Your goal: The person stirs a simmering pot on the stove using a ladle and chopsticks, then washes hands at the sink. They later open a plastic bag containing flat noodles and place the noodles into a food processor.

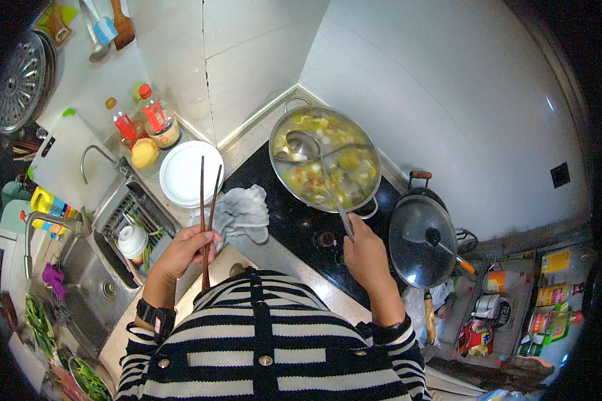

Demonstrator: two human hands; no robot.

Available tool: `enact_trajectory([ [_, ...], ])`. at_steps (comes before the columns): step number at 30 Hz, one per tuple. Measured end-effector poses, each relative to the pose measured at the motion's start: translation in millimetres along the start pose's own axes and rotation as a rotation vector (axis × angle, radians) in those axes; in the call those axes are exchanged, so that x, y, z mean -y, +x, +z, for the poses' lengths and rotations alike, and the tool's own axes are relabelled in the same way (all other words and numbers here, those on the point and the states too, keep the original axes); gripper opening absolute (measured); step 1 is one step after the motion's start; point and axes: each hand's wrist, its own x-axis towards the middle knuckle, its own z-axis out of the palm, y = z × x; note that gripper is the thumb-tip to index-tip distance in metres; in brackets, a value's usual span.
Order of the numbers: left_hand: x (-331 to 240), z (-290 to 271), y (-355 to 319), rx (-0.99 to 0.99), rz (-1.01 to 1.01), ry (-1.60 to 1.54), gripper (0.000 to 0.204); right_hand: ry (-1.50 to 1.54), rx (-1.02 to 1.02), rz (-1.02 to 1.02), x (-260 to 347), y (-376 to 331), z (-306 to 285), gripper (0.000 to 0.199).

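My left hand (186, 251) is closed round a pair of long dark chopsticks (203, 197), which point up past the edge of a white plate (180, 175). In my right hand (366, 252) is the handle of a metal ladle (304, 145). The ladle's bowl rests in the soup at the left part of a wide metal pot (272, 160). A curved divider splits this pot, and yellowish broth with greens and pale pieces (351, 175) fills it. The pot stands on a black glass cooktop (294, 224). A crumpled grey cloth (242, 212) lies beside my left hand.
A wok with a glass lid (418, 244) stands to the right of the pot. Sauce bottles (159, 120) and a yellow lidded jar (144, 154) stand behind the plate. The sink (80, 301) and a drying rack are at left. Packages fill open drawers (495, 314) at right.
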Motion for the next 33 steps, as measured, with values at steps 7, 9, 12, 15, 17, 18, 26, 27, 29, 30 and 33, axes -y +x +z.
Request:
enact_trajectory([
  [7,-1,7,-1,-0.021,0.023,0.031,0.023,-0.117,0.000,0.099,-2,27,30,0.035],
  [9,0,7,-2,-0.031,0.022,0.038,0.023,-0.137,-0.048,0.092,-7,31,34,0.036],
  [12,2,6,-2,-0.033,0.011,0.040,0.024,-0.188,-0.104,0.101,-15,32,38,0.040],
  [15,4,5,-2,-0.001,0.037,0.021,0.025,-0.242,-0.199,0.126,-21,26,36,0.044],
  [17,5,5,-1,0.005,0.031,0.024,0.025,-0.242,-0.262,0.187,-24,18,31,0.045],
  [18,4,6,0,0.010,0.027,0.027,0.025,-0.214,-0.343,0.156,-26,12,28,0.046],
  [26,-4,21,17,0.045,-0.027,0.056,0.023,-0.259,-0.351,0.172,-38,-39,19,0.052],
  [27,-5,23,21,0.061,-0.028,0.070,0.023,-0.269,-0.315,0.174,-38,-41,22,0.053],
  [29,-7,28,28,0.114,-0.036,0.045,0.023,-0.287,-0.259,0.165,-37,-43,29,0.055],
  [30,-7,30,31,0.129,-0.038,0.047,0.024,-0.228,-0.197,0.253,-36,-42,33,0.055],
  [33,-9,32,40,0.156,-0.056,0.083,0.024,-0.296,-0.233,0.199,-36,-39,40,0.061],
])
